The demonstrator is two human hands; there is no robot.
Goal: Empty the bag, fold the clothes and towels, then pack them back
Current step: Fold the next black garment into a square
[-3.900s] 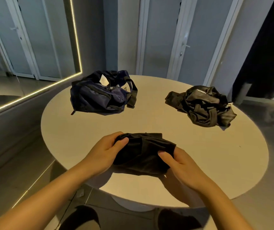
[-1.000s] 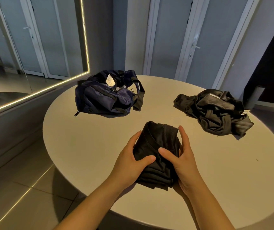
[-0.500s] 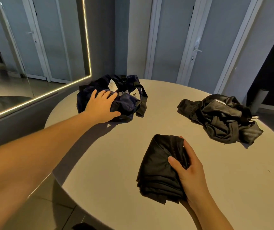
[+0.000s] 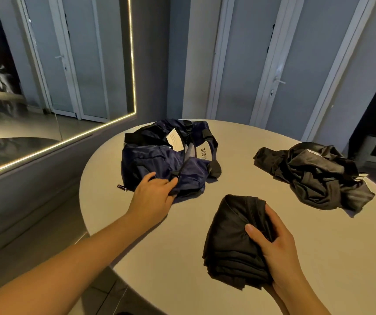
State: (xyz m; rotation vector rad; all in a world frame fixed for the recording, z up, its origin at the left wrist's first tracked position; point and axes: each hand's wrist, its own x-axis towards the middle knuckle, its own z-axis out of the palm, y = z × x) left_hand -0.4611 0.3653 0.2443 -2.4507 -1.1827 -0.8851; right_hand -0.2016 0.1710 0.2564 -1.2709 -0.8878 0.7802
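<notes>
Navy bag gripped left hand; garment right hand.

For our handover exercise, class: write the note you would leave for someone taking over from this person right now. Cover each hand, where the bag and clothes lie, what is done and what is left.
Left hand: grips the near edge of the navy bag by its zip opening, far left on the round table.
Right hand: holds the folded black garment, thumb on top, at the table's near side.
Done: one garment folded. Whether the bag is fully empty cannot be seen.
Left: pack that garment, then fold and pack the crumpled dark pile at far right.
</notes>
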